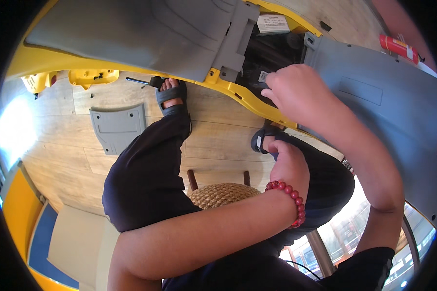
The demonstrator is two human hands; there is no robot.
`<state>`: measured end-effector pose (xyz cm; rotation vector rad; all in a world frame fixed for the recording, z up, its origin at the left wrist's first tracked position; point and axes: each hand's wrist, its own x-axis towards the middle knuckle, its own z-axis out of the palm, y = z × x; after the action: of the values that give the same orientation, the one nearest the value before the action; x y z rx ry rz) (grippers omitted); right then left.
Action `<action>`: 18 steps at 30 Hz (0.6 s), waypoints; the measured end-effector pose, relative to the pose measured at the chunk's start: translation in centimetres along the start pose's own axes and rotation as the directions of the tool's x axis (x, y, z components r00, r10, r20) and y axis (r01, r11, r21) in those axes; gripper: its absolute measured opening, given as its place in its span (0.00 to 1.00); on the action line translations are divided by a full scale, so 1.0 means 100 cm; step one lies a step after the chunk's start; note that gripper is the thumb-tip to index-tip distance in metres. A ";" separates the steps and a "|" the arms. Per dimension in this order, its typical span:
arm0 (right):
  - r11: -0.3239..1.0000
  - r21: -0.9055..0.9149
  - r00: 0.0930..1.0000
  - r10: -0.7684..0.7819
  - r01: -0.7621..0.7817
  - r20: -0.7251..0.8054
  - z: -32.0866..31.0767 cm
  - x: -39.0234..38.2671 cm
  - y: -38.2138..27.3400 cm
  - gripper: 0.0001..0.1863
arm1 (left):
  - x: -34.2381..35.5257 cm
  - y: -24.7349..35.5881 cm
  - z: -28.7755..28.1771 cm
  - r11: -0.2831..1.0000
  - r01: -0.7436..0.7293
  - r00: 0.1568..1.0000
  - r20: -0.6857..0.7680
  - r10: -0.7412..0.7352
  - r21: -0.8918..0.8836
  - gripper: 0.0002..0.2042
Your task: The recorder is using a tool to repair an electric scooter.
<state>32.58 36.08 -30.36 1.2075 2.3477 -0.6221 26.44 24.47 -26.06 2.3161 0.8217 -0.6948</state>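
My right hand [296, 94] is over the open dark compartment [262, 51] of a yellow-and-grey vehicle body, beside its yellow side trim [243, 97] and smooth grey panel [364, 77]. Its fingers are curled closed; whatever they hold, if anything, is hidden. A pale label sheet [273, 23] lies at the compartment's far end, and a ribbed grey panel [131, 26] spans the upper left. My left hand [289, 165], with a red bead bracelet on the wrist, is low by my right thigh, its curved fingers mostly hidden.
On the wooden floor lie a grey plate [116, 127], a yellow shell part [93, 77] and another yellow piece [39, 82]. A black tool [155, 82] is near my left foot. A woven stool [223, 194] is below me, yellow-blue furniture [19, 208] lower left, a red extinguisher [398, 47] upper right.
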 end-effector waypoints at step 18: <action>0.905 -0.238 0.934 -0.328 0.354 0.141 -0.019 0.023 0.012 0.10 | -0.002 -0.003 -0.004 1.000 -0.015 0.999 0.037 0.016 -0.006 0.14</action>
<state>32.03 39.21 -30.32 0.6404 2.4816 -0.4494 26.22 24.88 -25.74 2.2954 0.7870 -0.7260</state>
